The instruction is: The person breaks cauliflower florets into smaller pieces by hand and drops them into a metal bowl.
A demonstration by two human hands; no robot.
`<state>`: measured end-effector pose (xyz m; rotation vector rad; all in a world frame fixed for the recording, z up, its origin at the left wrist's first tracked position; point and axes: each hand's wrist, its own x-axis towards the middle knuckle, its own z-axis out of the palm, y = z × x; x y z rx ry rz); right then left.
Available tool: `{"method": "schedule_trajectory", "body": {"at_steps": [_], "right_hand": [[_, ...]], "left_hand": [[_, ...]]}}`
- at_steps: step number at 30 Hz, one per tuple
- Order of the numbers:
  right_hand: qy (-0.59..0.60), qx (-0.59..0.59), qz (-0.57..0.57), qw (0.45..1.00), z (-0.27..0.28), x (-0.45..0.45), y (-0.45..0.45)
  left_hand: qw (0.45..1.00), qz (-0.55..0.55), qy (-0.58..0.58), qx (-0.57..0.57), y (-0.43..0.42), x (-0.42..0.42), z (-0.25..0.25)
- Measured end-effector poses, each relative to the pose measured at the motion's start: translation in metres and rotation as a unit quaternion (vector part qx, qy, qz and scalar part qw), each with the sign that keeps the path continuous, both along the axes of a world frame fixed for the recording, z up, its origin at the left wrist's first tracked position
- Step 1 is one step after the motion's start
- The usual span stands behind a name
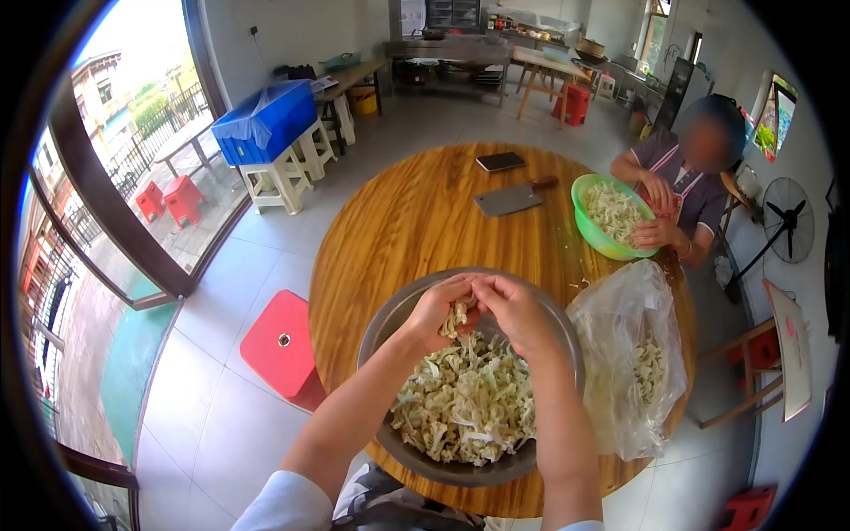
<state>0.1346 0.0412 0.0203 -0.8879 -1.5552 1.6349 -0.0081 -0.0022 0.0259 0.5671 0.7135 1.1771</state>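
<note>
A wide steel bowl (372,341) on the round wooden table holds a heap of pale cauliflower pieces (465,398). Above its far part, my left hand (436,311) is closed on a cauliflower piece (457,317). My right hand (513,310) meets it from the right, fingertips pinched at the top of that piece; what lies between them is too small to make out. To the right of the bowl lies a clear plastic bag (620,354) with more cauliflower inside.
On the round table (381,221) are a cleaver (509,203), a dark phone (500,162) and a green bowl (580,208) of cauliflower. A co-worker (677,177) has both hands at that bowl. A red stool (279,341) stands left of the table.
</note>
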Motion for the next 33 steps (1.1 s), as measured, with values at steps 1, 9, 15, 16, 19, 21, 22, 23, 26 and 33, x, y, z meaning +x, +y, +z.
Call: {"method": "schedule_trajectory", "body": {"at_steps": [1,9,15,16,19,21,22,23,26,33], "right_hand": [[-0.034,0.030,-0.014,0.999,-0.001,-0.002,-0.001],[-0.173,0.124,-0.047,0.976,0.004,-0.010,-0.014],[-0.178,0.117,-0.048,0.976,-0.001,-0.013,-0.015],[-0.178,0.121,-0.048,0.975,-0.002,-0.013,-0.014],[-0.178,0.141,-0.052,0.973,-0.007,-0.014,-0.012],[-0.171,0.122,-0.049,0.976,-0.001,-0.014,-0.015],[-0.167,0.114,-0.047,0.978,0.000,-0.014,-0.015],[-0.168,0.127,-0.049,0.976,-0.003,-0.014,-0.014],[-0.167,0.155,-0.052,0.972,-0.012,-0.014,-0.010],[-0.157,0.170,-0.050,0.971,-0.016,-0.015,-0.008]], "left_hand": [[1.000,0.008,-0.001,-0.009,0.000,0.000,-0.003],[0.995,0.068,0.034,-0.062,0.001,0.009,-0.012],[0.994,0.067,0.033,-0.078,0.003,0.009,-0.016],[0.994,0.064,0.032,-0.079,0.003,0.009,-0.016],[0.993,0.076,0.034,-0.079,0.003,0.010,-0.017],[0.993,0.073,0.026,-0.086,0.003,0.009,-0.019],[0.993,0.071,0.022,-0.088,0.004,0.009,-0.019],[0.993,0.074,0.021,-0.089,0.003,0.009,-0.018],[0.993,0.079,0.021,-0.086,0.002,0.011,-0.014],[0.995,0.062,0.019,-0.069,0.001,0.008,-0.016]]}}
